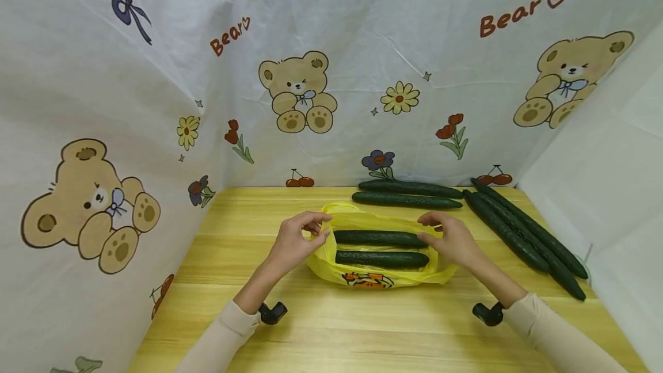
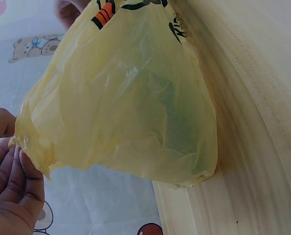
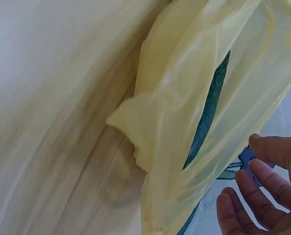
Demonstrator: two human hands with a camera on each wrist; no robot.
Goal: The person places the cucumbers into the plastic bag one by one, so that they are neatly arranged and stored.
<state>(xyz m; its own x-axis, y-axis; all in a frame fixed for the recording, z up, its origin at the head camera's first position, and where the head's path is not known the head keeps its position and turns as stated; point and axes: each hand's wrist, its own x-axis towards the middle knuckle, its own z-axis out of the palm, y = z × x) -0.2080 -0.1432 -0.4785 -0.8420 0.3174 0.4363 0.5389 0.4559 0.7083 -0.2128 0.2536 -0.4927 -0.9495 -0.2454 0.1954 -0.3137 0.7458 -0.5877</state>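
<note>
A yellow plastic bag (image 1: 414, 278) with an orange and black print lies with its mouth spread wide. Two dark green cucumbers, a rear one (image 1: 380, 239) and a front one (image 1: 381, 259), lie side by side inside it. At the bag's left end, my left hand (image 1: 295, 242) pinches the rim between thumb and fingers; the left wrist view shows the gathered plastic (image 2: 35, 147) at the fingertips. By the opposite end, my right hand (image 1: 457, 240) is held with fingers spread. In the right wrist view its fingers (image 3: 262, 198) stand apart from the plastic, holding nothing.
Two more cucumbers, one behind (image 1: 409, 188) the other (image 1: 406, 200), lie along the table's back edge. Several cucumbers (image 1: 523, 229) lie slanted together at the right. Printed white cloth (image 1: 352, 33) surrounds the wooden table (image 1: 362, 327) at the back and sides.
</note>
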